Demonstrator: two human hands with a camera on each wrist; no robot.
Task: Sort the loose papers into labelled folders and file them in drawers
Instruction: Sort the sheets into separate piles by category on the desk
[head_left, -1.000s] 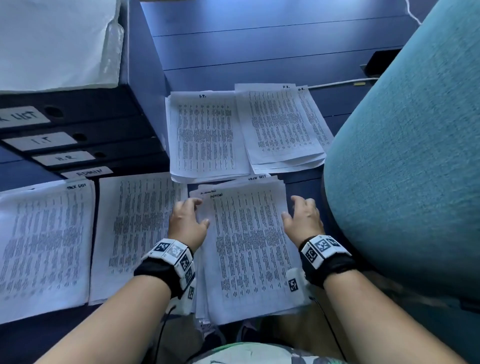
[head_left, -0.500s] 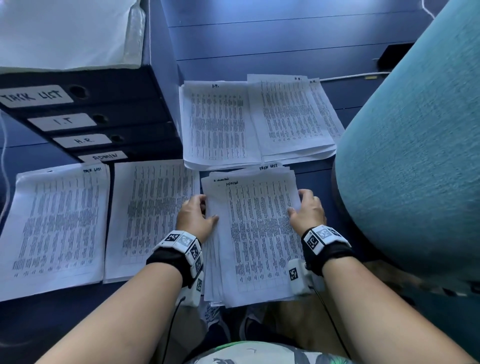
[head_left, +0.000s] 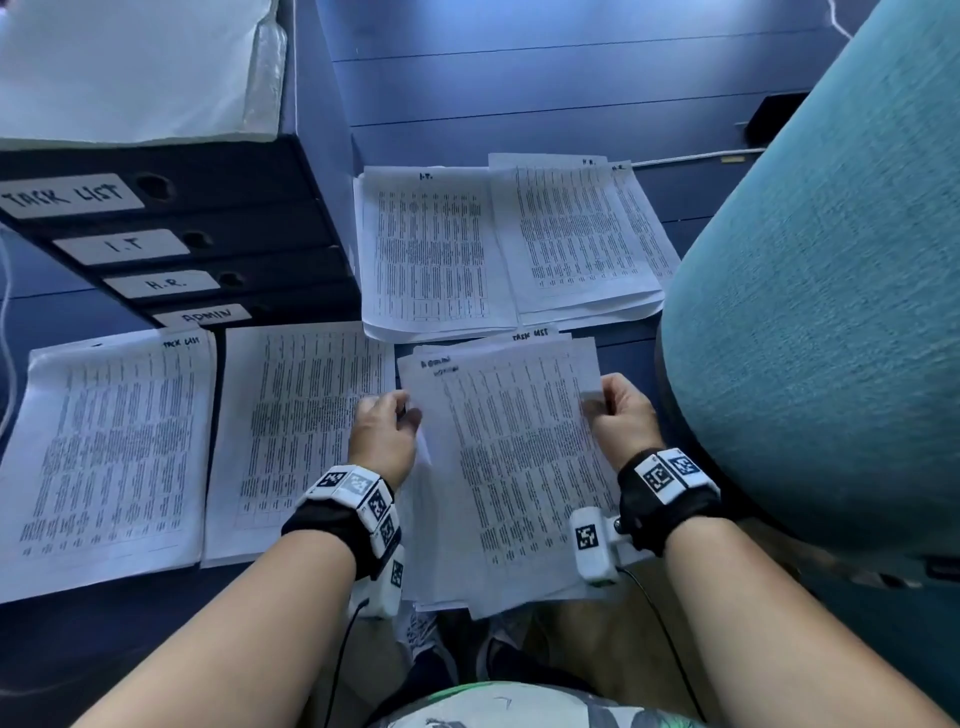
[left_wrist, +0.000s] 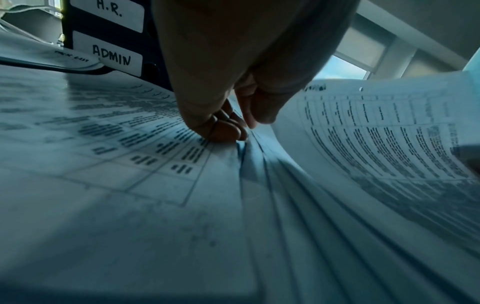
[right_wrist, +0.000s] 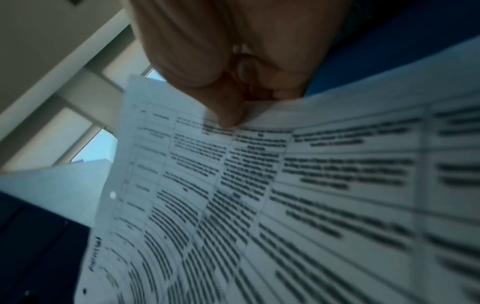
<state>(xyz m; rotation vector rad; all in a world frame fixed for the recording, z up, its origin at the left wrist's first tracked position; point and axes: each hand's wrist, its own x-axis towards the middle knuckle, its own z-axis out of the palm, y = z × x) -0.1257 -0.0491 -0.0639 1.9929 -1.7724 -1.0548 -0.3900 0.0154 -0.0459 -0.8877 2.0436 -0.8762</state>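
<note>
A loose stack of printed papers (head_left: 441, 571) lies on the dark blue desk in front of me. Its top sheet (head_left: 509, 457), marked ADMIN in handwriting, is raised off the stack and curves upward. My left hand (head_left: 408, 413) pinches its left edge, thumb over curled fingers (left_wrist: 226, 131). My right hand (head_left: 602, 400) pinches its right edge, the thumb (right_wrist: 231, 115) on the printed face. Four dark folders (head_left: 171, 234) lie stacked at the back left, labelled TASK LIST, I.T, H.R. and ADMIN (head_left: 202, 315).
Sorted piles lie around: one marked TASK LIST (head_left: 104, 441) at far left, an unmarked one (head_left: 296, 431) beside it, I.T. (head_left: 431, 249) and H.R. (head_left: 582, 234) further back. A teal chair (head_left: 831, 260) crowds the right side. White sheets (head_left: 130, 62) top the folders.
Both hands went from resting at the stack's sides to pinching the top ADMIN sheet, which has lifted off the stack. The head view has drawn slightly nearer.
</note>
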